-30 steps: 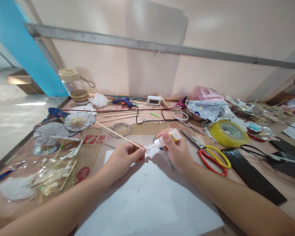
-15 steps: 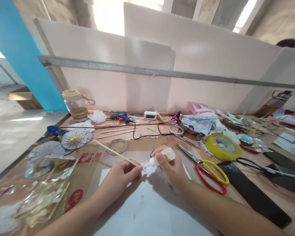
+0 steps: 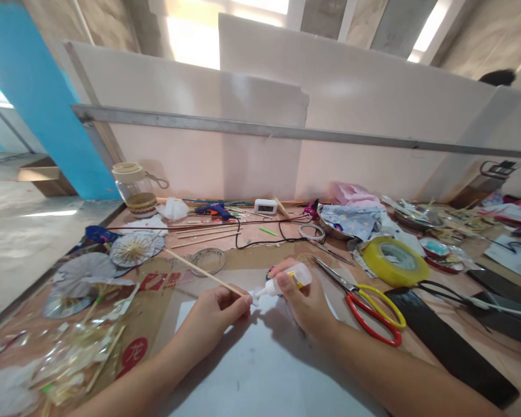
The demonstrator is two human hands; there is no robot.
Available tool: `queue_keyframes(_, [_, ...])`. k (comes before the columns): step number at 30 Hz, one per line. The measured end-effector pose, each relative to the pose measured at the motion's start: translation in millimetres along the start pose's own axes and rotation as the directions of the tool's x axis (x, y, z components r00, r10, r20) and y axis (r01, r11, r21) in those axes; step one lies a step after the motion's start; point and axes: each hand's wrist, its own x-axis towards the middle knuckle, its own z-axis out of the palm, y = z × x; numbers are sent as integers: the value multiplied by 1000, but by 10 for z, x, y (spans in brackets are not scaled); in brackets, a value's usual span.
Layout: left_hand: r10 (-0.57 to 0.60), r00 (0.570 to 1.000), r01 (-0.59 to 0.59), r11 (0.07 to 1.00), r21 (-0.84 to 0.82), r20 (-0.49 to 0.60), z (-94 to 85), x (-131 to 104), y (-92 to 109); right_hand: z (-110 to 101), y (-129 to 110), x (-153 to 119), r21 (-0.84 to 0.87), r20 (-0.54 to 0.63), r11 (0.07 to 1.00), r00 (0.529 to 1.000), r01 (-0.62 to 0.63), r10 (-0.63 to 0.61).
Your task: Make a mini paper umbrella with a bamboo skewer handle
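My left hand (image 3: pixel 223 310) pinches a thin wooden stick (image 3: pixel 195 268) near its right end; the stick slants up to the left. In my right hand (image 3: pixel 306 301) is a small translucent glue bottle (image 3: pixel 303 275) with a yellow label, tipped so its nozzle points left. The nozzle is right by the stick's end; whether they touch I cannot make out. Beneath both hands lies a white sheet of paper (image 3: pixel 252 370) on brown cardboard (image 3: pixel 160 307). Scissors with one red and one yellow handle (image 3: pixel 369 307) lie right of my right hand.
Pleated paper rosettes (image 3: pixel 134 249) and clear-wrapped pieces (image 3: pixel 73 353) lie on the left. Along the back are a jar (image 3: pixel 134 188), a blue glue gun (image 3: pixel 212 209) and a small white digital display (image 3: pixel 265 207). A yellow tape roll (image 3: pixel 395 260) and a black strip (image 3: pixel 451 344) are on the right.
The view has tilted up very slightly. Both hands keep their hold, with the glue bottle's nozzle still at the stick's end.
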Motion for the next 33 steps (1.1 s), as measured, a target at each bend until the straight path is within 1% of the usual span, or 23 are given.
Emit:
queue_keyframes(8, [12,999,-12,1000,-11,36,1,41,-92,10,45,-8,64,41,998,999,-27,24])
queue_keyframes(17, [20,999,-20,1000,0,35,1,28,-73,-6,18,-7,9,-5,1000,1000,-5,5])
queue_keyframes(23, [37,999,-35,998,-57,32,31,-1,-122,-31,9,-21,-22,-10,999,1000,-24,23])
queue_keyframes(28, [30,999,-31,999,21,25,10,-13,-78,-35,12,-28,-53,3,999,1000,-6,6])
queue_keyframes(33, [17,999,-18,1000,18,35,5,-12,-34,-45,-4,-26,-57,-8,998,1000,16,-16])
